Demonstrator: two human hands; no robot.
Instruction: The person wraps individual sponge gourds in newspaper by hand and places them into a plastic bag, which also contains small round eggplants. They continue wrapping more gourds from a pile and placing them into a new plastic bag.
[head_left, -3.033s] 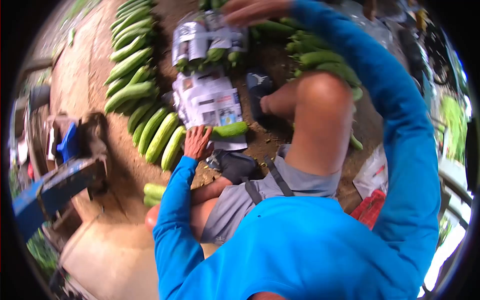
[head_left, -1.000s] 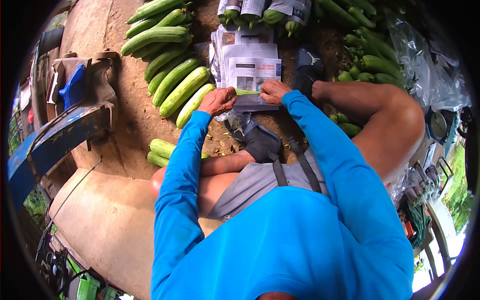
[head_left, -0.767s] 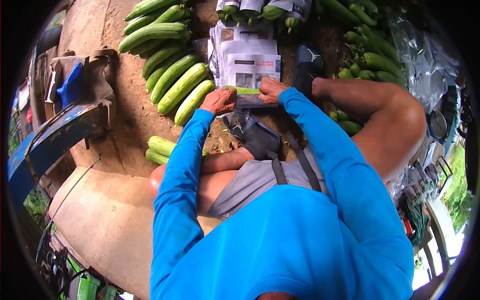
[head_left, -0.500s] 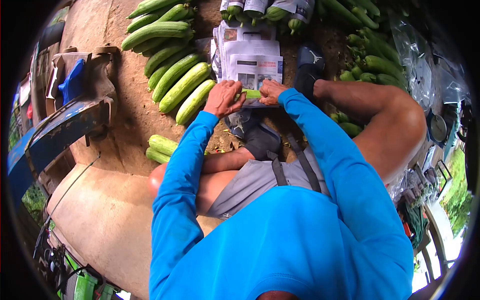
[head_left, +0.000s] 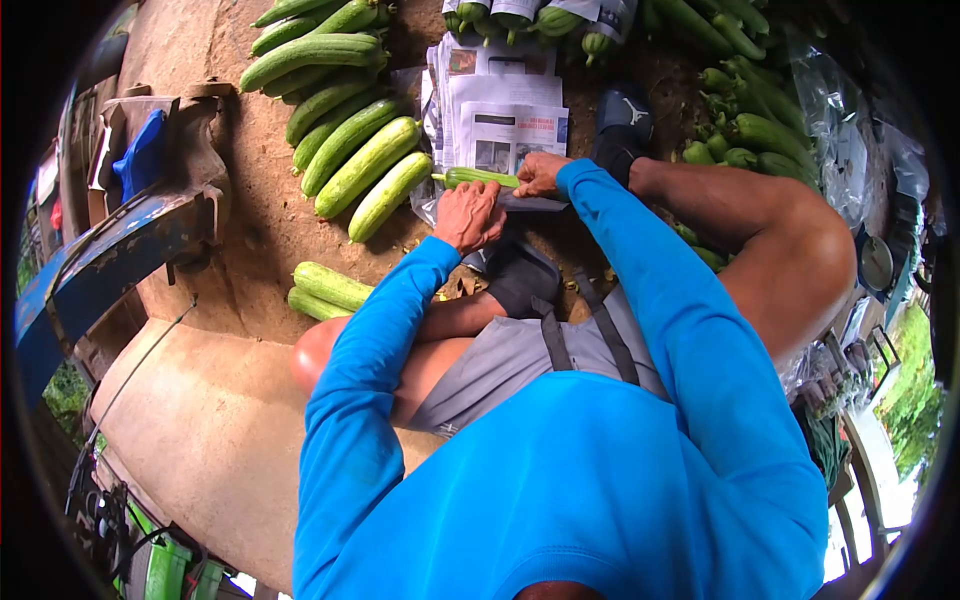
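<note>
Green gourd between two hands: firm body, weak stem, grip the thick part

Far left: row of loose gourds (head_left: 368, 168) on the bare ground (head_left: 265, 190), skins smooth-looking, likely firm, a bit slick. Two pale gourds (head_left: 333, 287) nearer the knee.

Centre: green gourd (head_left: 480, 178) lies crosswise over the near end of the newspaper sheets (head_left: 510, 90), stem pointing left. Stem thin, probably snaps or tears, poor handle. Left hand (head_left: 470, 217) at the near side, fingers part bent, tips at or touching gourd; can't tell if gripping. Body looks stiff, modest weight, likely rolls on loose paper; skin would bruise or scratch under nails. Best hold: both hands around the body, spread, light even pressure. Paper thin, creases and rips easily.

Right hand (head_left: 540, 175) closed over the gourd's right end, hiding it; can't tell if paper is pinched too. Beyond, paper-wrapped gourds (head_left: 550, 22), ends showing. Far right: heaped gourds (head_left: 765, 135) beside clear plastic (head_left: 840, 120).
</note>
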